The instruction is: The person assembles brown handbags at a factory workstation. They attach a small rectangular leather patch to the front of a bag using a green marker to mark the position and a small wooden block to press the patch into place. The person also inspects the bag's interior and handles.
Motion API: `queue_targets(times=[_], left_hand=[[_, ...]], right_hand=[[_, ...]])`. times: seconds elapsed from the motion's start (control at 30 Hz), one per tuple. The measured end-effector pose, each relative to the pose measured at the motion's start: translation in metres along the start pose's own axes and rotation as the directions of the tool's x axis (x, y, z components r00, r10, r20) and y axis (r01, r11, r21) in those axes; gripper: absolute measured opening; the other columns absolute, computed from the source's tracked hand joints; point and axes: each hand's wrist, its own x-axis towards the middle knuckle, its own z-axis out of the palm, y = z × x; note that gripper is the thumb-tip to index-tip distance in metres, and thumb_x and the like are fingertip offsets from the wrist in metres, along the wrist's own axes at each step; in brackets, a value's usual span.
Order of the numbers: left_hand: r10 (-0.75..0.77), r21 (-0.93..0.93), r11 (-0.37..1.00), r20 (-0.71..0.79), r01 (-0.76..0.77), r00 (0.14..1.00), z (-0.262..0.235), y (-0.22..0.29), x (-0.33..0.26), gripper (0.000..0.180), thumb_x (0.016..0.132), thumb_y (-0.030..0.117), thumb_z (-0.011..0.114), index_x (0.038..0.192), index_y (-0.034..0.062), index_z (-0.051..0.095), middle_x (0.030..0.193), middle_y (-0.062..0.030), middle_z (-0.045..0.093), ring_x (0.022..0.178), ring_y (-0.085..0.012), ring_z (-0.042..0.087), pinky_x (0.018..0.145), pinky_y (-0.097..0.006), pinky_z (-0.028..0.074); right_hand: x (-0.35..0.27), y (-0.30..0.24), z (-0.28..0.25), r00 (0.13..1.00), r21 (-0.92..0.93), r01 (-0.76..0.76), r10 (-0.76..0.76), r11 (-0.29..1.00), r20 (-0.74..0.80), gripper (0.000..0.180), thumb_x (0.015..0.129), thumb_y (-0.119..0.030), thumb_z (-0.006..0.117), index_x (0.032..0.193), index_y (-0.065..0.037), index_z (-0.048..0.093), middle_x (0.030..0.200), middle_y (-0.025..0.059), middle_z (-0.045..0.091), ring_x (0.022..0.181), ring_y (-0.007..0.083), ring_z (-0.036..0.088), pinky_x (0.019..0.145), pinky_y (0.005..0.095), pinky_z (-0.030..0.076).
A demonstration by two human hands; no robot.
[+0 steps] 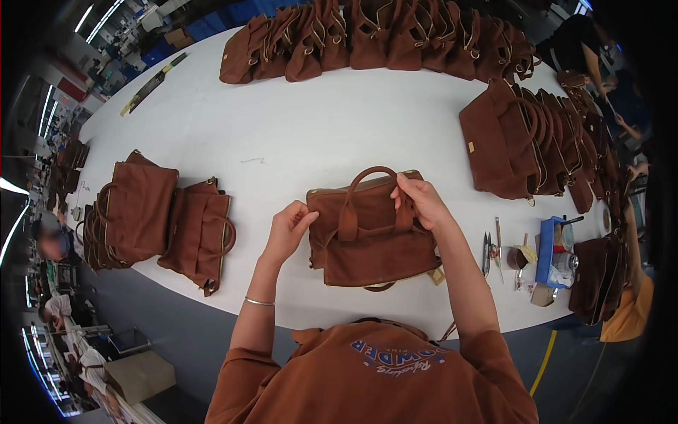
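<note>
A brown handbag (378, 260) lies on the white table in front of me, its arched handle toward the far side. At its left end, my left hand (286, 227) is closed, thumb and fingers pinching the bag's edge near the corner. The fingers of my right hand (424, 203) are closed around the right side of the handle, close to the bag's upper right corner. Part of a second handle shows beneath the near edge. A small yellowish tag (438, 275) sticks out at the lower right of the bag.
Similar bags stand in a row (381, 42) at the far edge, in a group (501, 141) at right and a stack (141, 212) at left. Right of me are pointed tools (487, 251) and a blue tray (546, 254) with small containers. Other people work beyond the table's right edge.
</note>
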Motion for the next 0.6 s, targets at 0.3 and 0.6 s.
queue_targets(times=[0.3,0.6], left_hand=[[-0.003,0.029,1.0,-0.28,0.012,0.96,-0.002,-0.006,-0.043,0.017,0.101,0.014,0.054,0.092,-0.0003,0.054,0.074,-0.006,0.062,0.066,-0.012,0.057,0.063,-0.028,0.048],[-0.318,0.56,0.79,0.024,0.251,0.948,-0.077,0.012,-0.161,0.018,0.087,0.01,0.068,0.099,-0.0028,0.069,0.074,-0.0149,0.067,0.064,-0.0251,0.063,0.063,-0.035,0.05]], right_hand=[[-0.001,0.001,0.001,1.0,0.006,0.005,-0.005,1.0,0.005,0.044,0.093,-0.051,0.062,0.08,-0.009,0.067,0.067,0.0001,0.062,0.06,0.0087,0.057,0.048,0.0244,0.044],[-0.004,-0.004,0.003,1.0,0.011,-0.023,0.023,1.0,-0.002,0.044,0.095,-0.05,0.06,0.08,-0.01,0.066,0.067,-0.0002,0.062,0.061,0.0086,0.057,0.05,0.0242,0.043]])
